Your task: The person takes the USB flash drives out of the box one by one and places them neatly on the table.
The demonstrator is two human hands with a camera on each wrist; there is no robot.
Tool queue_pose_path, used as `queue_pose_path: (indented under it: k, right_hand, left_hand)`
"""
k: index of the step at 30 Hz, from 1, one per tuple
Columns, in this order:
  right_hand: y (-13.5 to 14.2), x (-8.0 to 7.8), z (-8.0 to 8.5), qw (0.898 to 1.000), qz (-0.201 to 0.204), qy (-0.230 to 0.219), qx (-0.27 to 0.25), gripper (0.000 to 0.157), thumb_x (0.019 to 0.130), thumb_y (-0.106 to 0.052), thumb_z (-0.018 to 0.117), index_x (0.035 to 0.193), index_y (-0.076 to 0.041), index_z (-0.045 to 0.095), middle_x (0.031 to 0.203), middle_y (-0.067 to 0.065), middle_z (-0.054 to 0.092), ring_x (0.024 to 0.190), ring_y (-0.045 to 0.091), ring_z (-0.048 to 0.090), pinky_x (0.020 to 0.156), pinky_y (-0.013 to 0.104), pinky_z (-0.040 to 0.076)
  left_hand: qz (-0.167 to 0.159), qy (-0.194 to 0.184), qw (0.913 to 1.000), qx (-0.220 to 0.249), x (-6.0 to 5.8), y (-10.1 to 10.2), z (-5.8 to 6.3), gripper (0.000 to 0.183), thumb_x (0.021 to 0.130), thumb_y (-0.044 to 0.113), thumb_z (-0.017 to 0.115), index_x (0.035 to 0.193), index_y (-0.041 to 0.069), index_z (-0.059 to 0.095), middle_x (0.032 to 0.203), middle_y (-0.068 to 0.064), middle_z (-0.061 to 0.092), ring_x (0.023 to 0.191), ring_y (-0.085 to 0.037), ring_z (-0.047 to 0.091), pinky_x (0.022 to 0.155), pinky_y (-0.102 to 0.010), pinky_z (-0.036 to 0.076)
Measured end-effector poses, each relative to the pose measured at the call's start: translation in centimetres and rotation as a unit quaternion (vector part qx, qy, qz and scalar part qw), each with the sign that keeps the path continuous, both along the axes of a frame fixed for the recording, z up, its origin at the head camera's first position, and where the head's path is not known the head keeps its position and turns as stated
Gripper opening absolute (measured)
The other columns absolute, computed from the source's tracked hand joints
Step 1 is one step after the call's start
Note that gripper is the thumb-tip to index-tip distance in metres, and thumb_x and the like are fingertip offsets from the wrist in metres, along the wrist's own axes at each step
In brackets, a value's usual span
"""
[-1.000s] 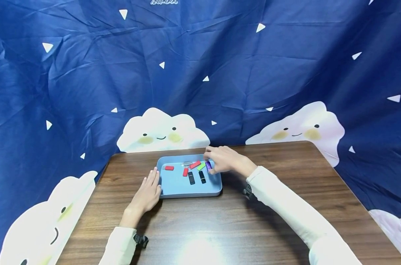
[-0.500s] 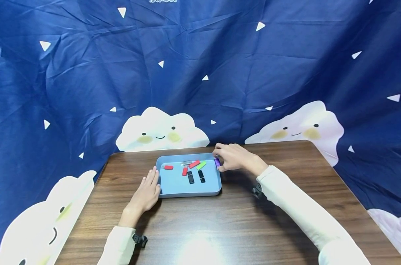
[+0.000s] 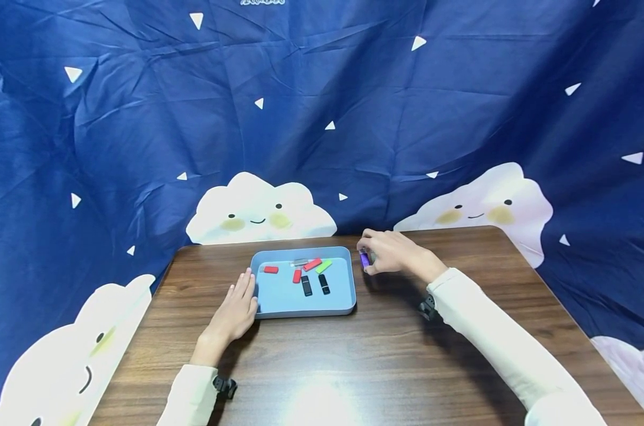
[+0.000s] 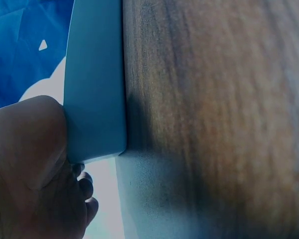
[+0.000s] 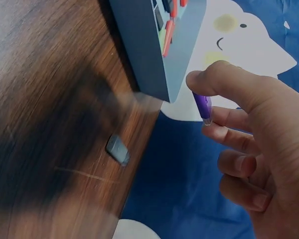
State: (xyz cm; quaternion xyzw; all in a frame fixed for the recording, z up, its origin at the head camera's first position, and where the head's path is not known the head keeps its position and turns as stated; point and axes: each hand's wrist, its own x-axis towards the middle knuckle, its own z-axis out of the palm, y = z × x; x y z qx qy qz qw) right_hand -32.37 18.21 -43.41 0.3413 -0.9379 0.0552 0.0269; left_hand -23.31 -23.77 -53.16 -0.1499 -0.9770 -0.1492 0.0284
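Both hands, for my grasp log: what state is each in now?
Left hand: open, touching the blue tray.
Right hand: holding the purple USB stick.

1. The surface (image 3: 385,355) looks like wood, streaked with dark grain, smooth and polished enough to throw back a bright patch of glare.
2. The tray (image 3: 300,305) looks like moulded plastic, its walls smooth with a soft, mostly matt finish.
3. The purple stick (image 5: 202,105) looks like plastic, with a clear, shiny end.
4. The black sticks (image 3: 307,286), red sticks (image 3: 312,264) and green stick (image 3: 324,267) look like smooth plastic.
5. The grey stick (image 5: 118,150) has a smooth face with a faint sheen; plastic or metal, I cannot tell.
6. The backdrop (image 3: 353,77) is creased cloth, slightly lustrous along its folds.
7. The sleeves (image 3: 492,337) are soft, matt cloth.
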Motion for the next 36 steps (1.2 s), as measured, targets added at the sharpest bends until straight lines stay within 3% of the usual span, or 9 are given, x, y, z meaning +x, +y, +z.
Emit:
queue_pose_path:
  k: [14, 24, 36]
  right_hand:
    - [2.5, -0.6, -1.4, 0.999, -0.033, -0.012, -0.002, 0.041, 0.078, -0.036, 0.085, 0.113, -0.017, 0.076, 0.108, 0.002, 0.065, 0.077, 0.02, 0.06, 0.07, 0.043, 0.055]
    - [3.6, -1.3, -2.2, 0.998, -0.061, -0.026, -0.004, 0.051, 0.078, -0.038, 0.086, 0.122, -0.014, 0.076, 0.113, 0.003, 0.066, 0.087, 0.027, 0.068, 0.079, 0.05, 0.06]
    - [4.6, -2.4, -2.9, 0.996, -0.079, -0.05, -0.002, 0.048, 0.081, -0.031, 0.086, 0.122, -0.01, 0.075, 0.109, 0.004, 0.065, 0.09, 0.026, 0.068, 0.081, 0.051, 0.06]
  left_hand:
    - [-0.002, 0.0, 1.0, 0.0, 0.0, 0.0, 0.0, 0.061, 0.111, 0.016, 0.043, 0.163, -0.013, 0.026, 0.176, -0.026, 0.018, 0.162, -0.047, 0.023, 0.131, -0.064, 0.023]
    - [-0.004, 0.0, 1.0, 0.001, -0.1, 0.0, 0.0, 0.061, 0.111, 0.016, 0.042, 0.163, -0.013, 0.026, 0.176, -0.026, 0.018, 0.162, -0.047, 0.023, 0.131, -0.065, 0.023]
    - [-0.002, -0.003, 1.0, 0.006, 0.0, -0.1, 0.0, 0.061, 0.111, 0.016, 0.042, 0.163, -0.012, 0.026, 0.176, -0.026, 0.017, 0.162, -0.047, 0.023, 0.131, -0.064, 0.023]
